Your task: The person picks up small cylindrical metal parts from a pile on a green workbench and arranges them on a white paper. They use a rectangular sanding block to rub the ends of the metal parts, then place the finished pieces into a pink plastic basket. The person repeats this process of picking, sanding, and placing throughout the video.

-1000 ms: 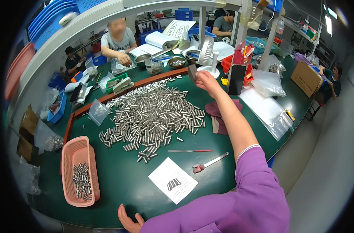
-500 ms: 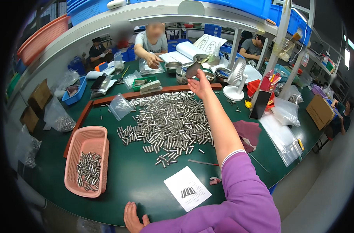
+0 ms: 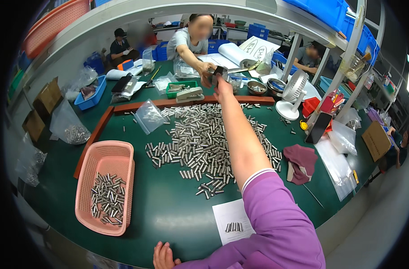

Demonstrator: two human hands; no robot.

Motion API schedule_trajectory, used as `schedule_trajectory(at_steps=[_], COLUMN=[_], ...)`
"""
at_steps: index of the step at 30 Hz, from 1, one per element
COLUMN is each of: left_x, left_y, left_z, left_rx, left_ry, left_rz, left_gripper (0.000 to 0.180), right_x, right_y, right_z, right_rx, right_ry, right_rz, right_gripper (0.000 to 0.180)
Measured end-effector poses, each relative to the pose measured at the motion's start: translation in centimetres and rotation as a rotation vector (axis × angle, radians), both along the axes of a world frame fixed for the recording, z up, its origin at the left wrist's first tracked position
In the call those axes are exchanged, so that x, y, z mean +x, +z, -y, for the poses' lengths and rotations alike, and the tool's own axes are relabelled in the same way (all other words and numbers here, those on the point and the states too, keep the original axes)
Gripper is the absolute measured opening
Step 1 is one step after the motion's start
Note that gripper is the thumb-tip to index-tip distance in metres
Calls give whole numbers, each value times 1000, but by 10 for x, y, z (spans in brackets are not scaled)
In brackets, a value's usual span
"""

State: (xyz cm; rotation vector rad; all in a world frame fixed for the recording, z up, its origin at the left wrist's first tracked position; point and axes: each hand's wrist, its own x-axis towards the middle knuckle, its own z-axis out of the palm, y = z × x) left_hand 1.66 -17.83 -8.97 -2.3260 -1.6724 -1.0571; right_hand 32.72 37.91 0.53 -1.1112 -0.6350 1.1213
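My right hand [image 3: 223,88] reaches far across the green table, its fingers closed on a dark grey metal thing [image 3: 219,71], whose exact kind is unclear. A co-worker's hand [image 3: 206,73] meets mine there from the far side, at the same thing or right beside it. Below my forearm spreads a large heap of short metal pins [image 3: 200,143], partly hidden by the arm. My left hand [image 3: 164,256] rests on the near table edge, fingers stretched out and holding nothing. Between my arms lies a white printed sheet [image 3: 222,217] with several pins [image 3: 234,227] on it.
At left stands a pink basket [image 3: 81,188] with pins inside. A brown wooden rail [image 3: 141,104] borders the heap. A white fan [image 3: 296,87], metal bowls [image 3: 257,88], a phone [image 3: 319,127] and a maroon cloth [image 3: 299,161] lie to the right. A shelf [image 3: 168,15] spans overhead.
My right hand has moved left with the dark metal thing, and the co-worker's hand has come forward to meet it. The view has turned slightly left. My left hand stays at the table edge.
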Motion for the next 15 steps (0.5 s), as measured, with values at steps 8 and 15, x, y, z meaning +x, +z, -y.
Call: schedule_trajectory(at_steps=[8,15], left_x=[2,2], left_y=[7,5], left_z=[2,2], left_rx=[-56,-84], left_ry=[42,54], left_rz=[-14,-21], left_gripper=[44,46], right_x=[0,80], right_y=[0,-18], right_z=[1,66], right_rx=[-43,-10], right_ry=[59,48], right_rz=[13,475], right_gripper=[73,74])
